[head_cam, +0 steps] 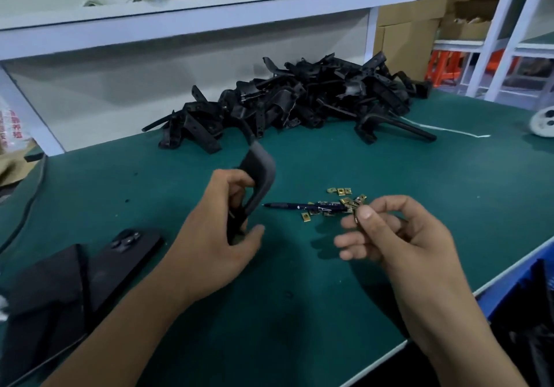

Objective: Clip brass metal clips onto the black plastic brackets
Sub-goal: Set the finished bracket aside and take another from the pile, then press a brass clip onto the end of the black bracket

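My left hand [223,231] grips a curved black plastic bracket [257,174], holding it upright above the green table mat [299,281]. To its right, my right hand [389,237] pinches a small brass clip [356,217] between thumb and forefinger, apart from the bracket. Several loose brass clips [341,201] lie on the mat just beyond my right hand, around a dark blue pen [305,206]. A large pile of black brackets [299,102] sits at the back of the table.
A black phone [126,260] and a dark flat pouch [45,302] lie at the left. A cable [21,222] runs along the far left. A white shelf [209,6] hangs over the back. The table's front-right edge [449,305] borders a blue bin.
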Demonstrator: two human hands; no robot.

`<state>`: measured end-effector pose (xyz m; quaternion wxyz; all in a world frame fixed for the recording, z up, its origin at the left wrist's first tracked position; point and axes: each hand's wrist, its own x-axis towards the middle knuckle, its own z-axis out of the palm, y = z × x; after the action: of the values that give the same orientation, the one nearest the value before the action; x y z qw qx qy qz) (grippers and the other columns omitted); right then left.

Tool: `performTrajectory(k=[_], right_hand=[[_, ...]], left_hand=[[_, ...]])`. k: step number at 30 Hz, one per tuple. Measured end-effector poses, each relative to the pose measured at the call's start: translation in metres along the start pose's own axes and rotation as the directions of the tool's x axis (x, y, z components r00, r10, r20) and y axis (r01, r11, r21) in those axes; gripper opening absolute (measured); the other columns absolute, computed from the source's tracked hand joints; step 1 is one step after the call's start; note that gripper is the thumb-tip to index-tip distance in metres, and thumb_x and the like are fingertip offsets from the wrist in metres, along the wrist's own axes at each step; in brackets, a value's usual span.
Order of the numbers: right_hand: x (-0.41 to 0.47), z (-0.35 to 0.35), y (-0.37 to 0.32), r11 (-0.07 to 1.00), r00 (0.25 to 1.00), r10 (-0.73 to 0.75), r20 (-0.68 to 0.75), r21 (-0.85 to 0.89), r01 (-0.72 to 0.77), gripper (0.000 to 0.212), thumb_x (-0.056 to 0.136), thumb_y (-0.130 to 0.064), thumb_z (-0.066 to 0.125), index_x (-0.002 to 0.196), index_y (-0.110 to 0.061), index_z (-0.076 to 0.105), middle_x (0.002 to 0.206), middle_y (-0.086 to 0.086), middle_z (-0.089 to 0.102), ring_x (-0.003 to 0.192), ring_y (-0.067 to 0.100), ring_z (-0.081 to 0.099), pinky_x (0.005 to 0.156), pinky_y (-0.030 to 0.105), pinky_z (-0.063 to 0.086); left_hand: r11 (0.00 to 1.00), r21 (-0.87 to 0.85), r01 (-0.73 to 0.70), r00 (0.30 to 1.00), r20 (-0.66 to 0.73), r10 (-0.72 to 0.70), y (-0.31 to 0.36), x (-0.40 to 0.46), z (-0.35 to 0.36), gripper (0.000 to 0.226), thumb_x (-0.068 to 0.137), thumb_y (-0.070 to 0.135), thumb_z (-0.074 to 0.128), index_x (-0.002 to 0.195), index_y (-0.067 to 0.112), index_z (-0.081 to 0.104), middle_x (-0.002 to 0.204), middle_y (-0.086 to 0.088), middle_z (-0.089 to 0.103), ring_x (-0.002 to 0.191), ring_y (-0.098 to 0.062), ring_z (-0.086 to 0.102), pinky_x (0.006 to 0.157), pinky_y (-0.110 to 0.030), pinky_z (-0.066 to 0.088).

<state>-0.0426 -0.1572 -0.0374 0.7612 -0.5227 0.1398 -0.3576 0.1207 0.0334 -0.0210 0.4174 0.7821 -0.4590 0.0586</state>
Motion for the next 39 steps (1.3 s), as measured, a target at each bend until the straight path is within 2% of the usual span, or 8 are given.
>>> performTrajectory(k=[3,11,17,21,25,28,34,39], right_hand=[[-0.002,0.003,0.001,0.998,0.998,-0.065,0.008,0.006,0.065,0.014,0.096,0.002,0.062,0.109,-0.002,0.064,0.089,0.023,0.075,0.078,0.034,0.077,0.069,0.031,0.063],[-0.009,0.002,-0.002,0.984,0.979,-0.101,0.174,-0.129,0.124,0.017,0.094,-0.002,0.066,0.099,-0.013,0.079,0.088,0.013,0.077,0.078,0.016,0.07,0.071,0.022,0.057],[-0.011,0.003,-0.005,0.99,0.957,-0.085,0.278,-0.084,0.113,0.01,0.088,-0.006,0.07,0.096,-0.008,0.076,0.08,0.01,0.075,0.072,0.016,0.073,0.069,0.019,0.057],[-0.01,0.006,-0.002,0.994,0.961,-0.054,0.273,-0.079,0.078,0.008,0.088,-0.004,0.07,0.094,-0.007,0.075,0.084,0.015,0.076,0.078,0.021,0.076,0.07,0.023,0.059],[-0.005,0.004,0.002,0.999,0.995,-0.014,0.1,0.031,0.011,0.007,0.093,0.002,0.064,0.099,0.006,0.067,0.092,0.023,0.077,0.088,0.037,0.077,0.074,0.032,0.063],[-0.004,0.003,0.002,0.995,0.999,0.044,0.024,0.085,-0.045,0.009,0.095,-0.001,0.064,0.101,0.006,0.065,0.095,0.024,0.077,0.091,0.038,0.077,0.075,0.033,0.063],[-0.004,0.009,-0.001,0.983,0.993,0.092,-0.074,0.164,-0.079,0.004,0.09,-0.006,0.072,0.089,-0.009,0.075,0.092,0.023,0.077,0.082,0.026,0.077,0.071,0.026,0.061],[-0.006,0.013,0.002,0.994,0.993,0.058,-0.102,0.103,-0.048,0.002,0.09,-0.013,0.075,0.089,-0.014,0.077,0.091,0.02,0.078,0.08,0.028,0.076,0.074,0.033,0.062]], left_hand=[[0.999,0.046,-0.029,0.994,0.107,0.024,0.018,-0.006,0.017,0.06,0.076,0.065,0.074,0.118,0.045,0.036,0.097,0.017,0.052,0.084,-0.012,0.058,0.069,-0.021,0.047],[0.894,0.397,-0.206,0.973,0.179,0.145,0.039,-0.005,0.029,0.075,0.07,0.102,0.027,0.106,0.037,0.033,0.064,0.015,0.055,0.054,-0.008,0.057,0.052,-0.03,0.043],[0.994,0.109,0.002,0.978,0.206,-0.024,0.035,-0.007,0.031,0.08,0.07,0.102,0.034,0.123,0.044,0.045,0.109,0.02,0.055,0.103,-0.004,0.057,0.086,-0.032,0.049],[0.998,-0.032,0.054,0.974,0.224,-0.046,0.036,-0.006,0.035,0.058,0.078,0.085,0.056,0.116,0.04,0.058,0.111,0.018,0.064,0.106,-0.009,0.061,0.089,-0.04,0.05],[0.981,0.163,-0.101,0.985,0.153,0.076,0.031,-0.005,0.035,0.05,0.076,0.067,0.067,0.116,0.038,0.054,0.109,0.026,0.057,0.113,0.001,0.051,0.109,-0.03,0.038],[0.881,0.391,-0.266,0.962,0.169,0.215,0.031,0.0,0.034,0.063,0.081,0.067,0.067,0.125,0.024,0.054,0.115,0.015,0.057,0.115,-0.006,0.054,0.126,-0.044,0.021],[0.805,0.509,-0.304,0.952,0.191,0.239,0.045,0.0,0.057,0.064,0.08,0.062,0.065,0.124,0.017,0.057,0.114,0.007,0.06,0.111,-0.015,0.06,0.124,-0.053,0.023],[0.774,0.556,-0.302,0.953,0.193,0.233,0.046,0.001,0.06,0.066,0.079,0.064,0.067,0.123,0.016,0.057,0.112,0.005,0.06,0.108,-0.018,0.061,0.122,-0.054,0.026]])
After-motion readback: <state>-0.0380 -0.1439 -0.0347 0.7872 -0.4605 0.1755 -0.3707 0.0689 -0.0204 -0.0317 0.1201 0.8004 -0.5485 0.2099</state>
